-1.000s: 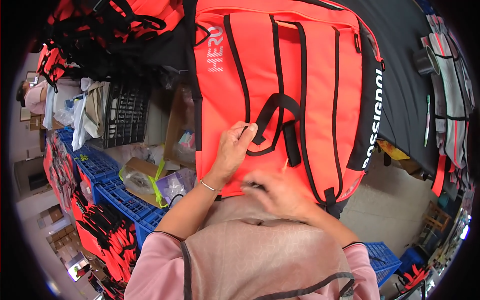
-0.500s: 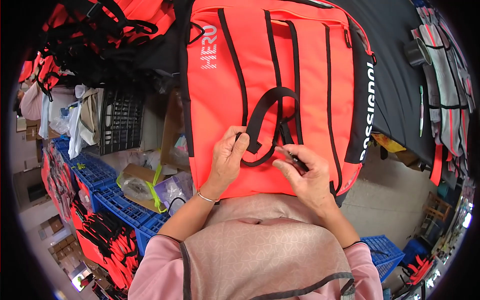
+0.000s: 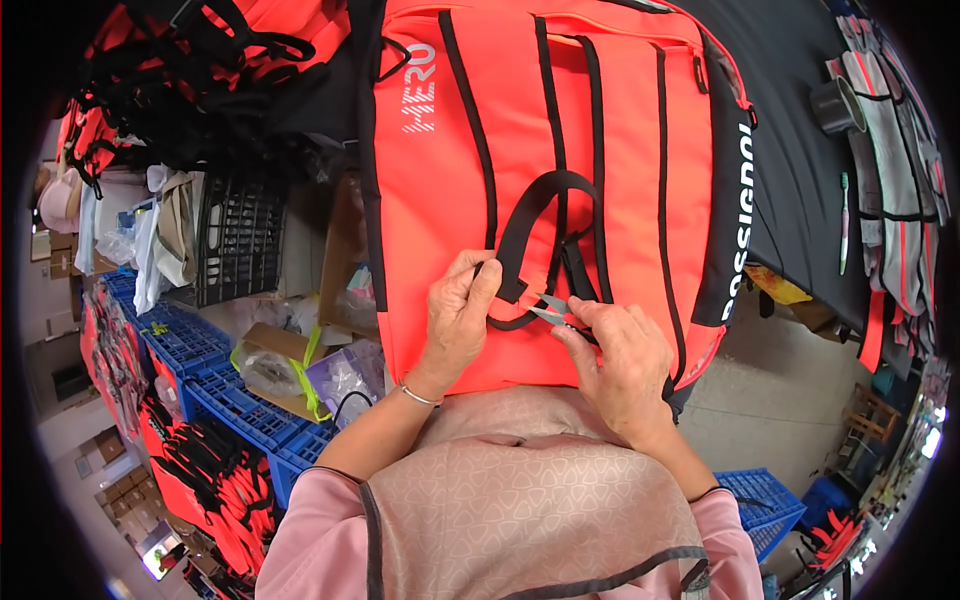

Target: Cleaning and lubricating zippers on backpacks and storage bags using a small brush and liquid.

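A bright red-orange backpack (image 3: 425,215) with black trim lies in front of me, its shoulder straps facing up. From it a black webbing strap (image 3: 520,222) rises in a loop. My left hand (image 3: 458,318) is closed, pinching this strap between thumb and fingers near its cut end. My right hand (image 3: 625,368) grips a small pair of thread snips (image 3: 548,312). Their pointed metal blades are apart and aim left, just beside the strap end. The snips' handles are mostly hidden in my fingers.
Blue plastic crates (image 3: 225,395) and an open carton (image 3: 275,365) with plastic bags stand left. A black crate (image 3: 240,240) is behind them. More red and black bags (image 3: 250,60) pile at far left. On the black-covered table (image 3: 800,190) at right lie a toothbrush (image 3: 844,225) and grey straps (image 3: 885,170).
The snips have turned in my right hand, so their blades now show and point at the strap end. My left hand keeps its hold on the strap, almost unmoved.
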Demonstrator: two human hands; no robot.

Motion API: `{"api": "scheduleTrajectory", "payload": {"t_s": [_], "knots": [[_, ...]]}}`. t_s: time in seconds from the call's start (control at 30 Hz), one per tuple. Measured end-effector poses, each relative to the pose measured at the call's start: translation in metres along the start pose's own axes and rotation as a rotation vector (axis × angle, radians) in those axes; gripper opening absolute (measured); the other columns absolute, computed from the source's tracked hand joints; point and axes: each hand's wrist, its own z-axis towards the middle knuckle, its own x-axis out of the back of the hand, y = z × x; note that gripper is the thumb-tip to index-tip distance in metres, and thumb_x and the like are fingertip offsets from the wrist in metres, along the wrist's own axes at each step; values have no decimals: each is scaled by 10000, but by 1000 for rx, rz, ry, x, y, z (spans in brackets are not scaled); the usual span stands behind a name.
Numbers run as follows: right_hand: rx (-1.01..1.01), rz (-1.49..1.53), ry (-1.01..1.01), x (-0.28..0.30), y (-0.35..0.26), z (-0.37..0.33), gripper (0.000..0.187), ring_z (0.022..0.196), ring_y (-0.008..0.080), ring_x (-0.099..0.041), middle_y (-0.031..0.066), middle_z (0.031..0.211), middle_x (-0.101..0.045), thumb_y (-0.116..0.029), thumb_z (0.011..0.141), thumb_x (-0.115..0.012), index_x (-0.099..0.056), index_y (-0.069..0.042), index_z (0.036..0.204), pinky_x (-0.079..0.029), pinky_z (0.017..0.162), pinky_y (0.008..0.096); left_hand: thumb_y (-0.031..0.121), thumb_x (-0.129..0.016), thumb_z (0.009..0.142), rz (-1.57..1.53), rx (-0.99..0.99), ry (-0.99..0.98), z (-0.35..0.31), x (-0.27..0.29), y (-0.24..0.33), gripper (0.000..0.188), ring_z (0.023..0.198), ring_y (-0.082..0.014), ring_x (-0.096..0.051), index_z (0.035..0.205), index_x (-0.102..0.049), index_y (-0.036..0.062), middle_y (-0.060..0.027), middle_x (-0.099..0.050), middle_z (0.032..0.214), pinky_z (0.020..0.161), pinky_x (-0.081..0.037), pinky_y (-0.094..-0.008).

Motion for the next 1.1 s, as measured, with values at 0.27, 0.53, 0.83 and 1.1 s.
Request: {"api": "scheduleTrajectory", "payload": {"t_s": [0.27,0.53,0.83,1.1], "knots": [[-127,367,32,-23,-4,7,351,713,230,-657,60,882,-626,-81,683,-825,-659,-54,991,-522,572,327,186,-561,1004,99,-34,24,-3,-6,2,328,740,-109,-498,817,-590,-82,-80,-603,910,645,-418,-269],[-73,338,-11,-39,2,9,199,663,279,-603,120,842,-553,74,766,-663,-594,-6,935,-476,546,376,193,-567,997,176,-38,28,-2,-5,-2,357,698,-128,-506,764,-561,-77,-99,-604,884,622,-422,-285],[-311,592,-36,-14,7,9,197,723,238,-586,130,881,-578,-12,830,-710,-597,18,989,-473,640,311,187,-564,998,88,10,42,1,-6,0,362,708,-112,-490,758,-543,-83,-84,-591,861,622,-411,-276],[-139,26,81,-8,-1,-7,299,691,202,-601,37,780,-621,-147,737,-800,-666,-41,982,-463,596,328,185,-548,1011,37,-7,113,0,-13,2,362,724,-94,-479,758,-552,-74,-51,-573,841,627,-403,-269]]}}
